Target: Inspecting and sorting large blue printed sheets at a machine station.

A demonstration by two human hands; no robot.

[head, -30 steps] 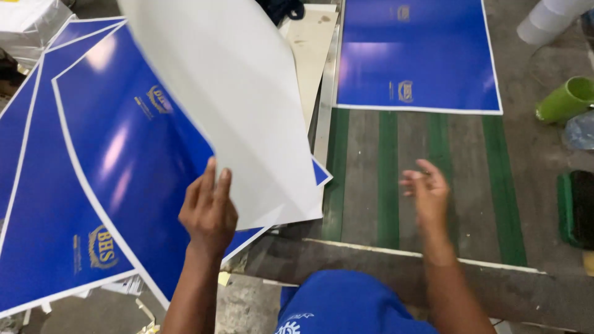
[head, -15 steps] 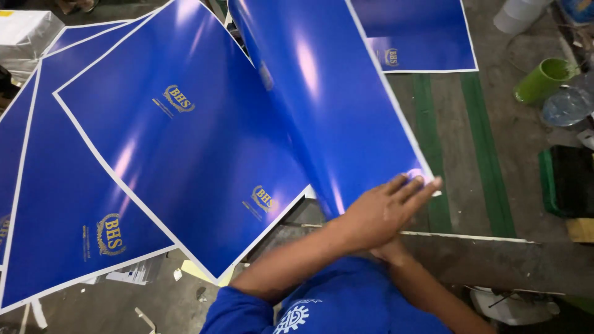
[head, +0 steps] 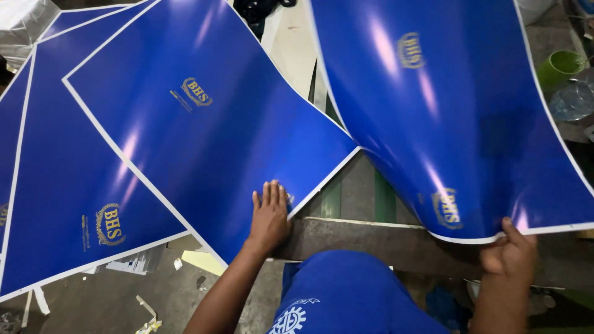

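Two hands I see: my left hand (head: 270, 213) lies flat, fingers released, on the middle blue sheet (head: 210, 124), my right hand (head: 508, 253) beside it grasping a curled blue sheet (head: 445, 111).

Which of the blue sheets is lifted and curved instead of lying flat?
The right sheet, held at its near edge by the right hand. The others lie flat, stacked at left.
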